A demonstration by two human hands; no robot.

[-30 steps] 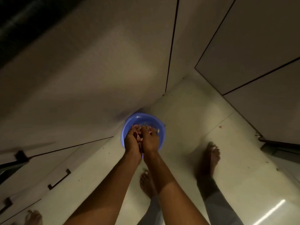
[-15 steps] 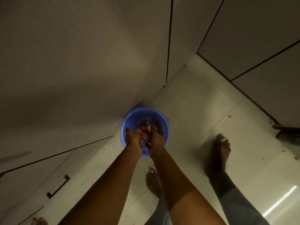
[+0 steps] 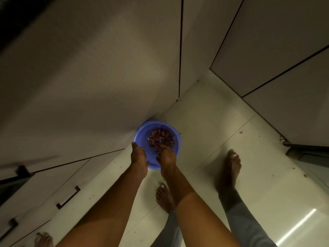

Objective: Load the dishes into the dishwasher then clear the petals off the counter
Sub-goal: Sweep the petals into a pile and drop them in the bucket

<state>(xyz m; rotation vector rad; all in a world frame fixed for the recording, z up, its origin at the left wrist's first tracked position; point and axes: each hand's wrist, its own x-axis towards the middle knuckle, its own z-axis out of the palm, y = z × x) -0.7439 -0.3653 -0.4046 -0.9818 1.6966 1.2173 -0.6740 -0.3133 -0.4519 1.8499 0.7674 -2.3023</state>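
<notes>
Dark red crumpled petals (image 3: 161,139) heaped in a round blue plastic basin (image 3: 142,134) on the glossy pale tiled floor (image 3: 204,122). Left hand (image 3: 138,156) grips the basin's near-left rim; right hand (image 3: 167,157) over the heap, fingers down among petals, grasp unclear.

The blue basin (image 3: 140,138) looks like smooth plastic with a slight sheen. The petals (image 3: 161,138) in it look dry and crumpled, dull dark red. The floor tiles (image 3: 204,125) are pale and glossy, catching a bright streak of light. Cabinet fronts (image 3: 89,77) look smooth and matt, with dark metal-looking handles (image 3: 68,197).
</notes>
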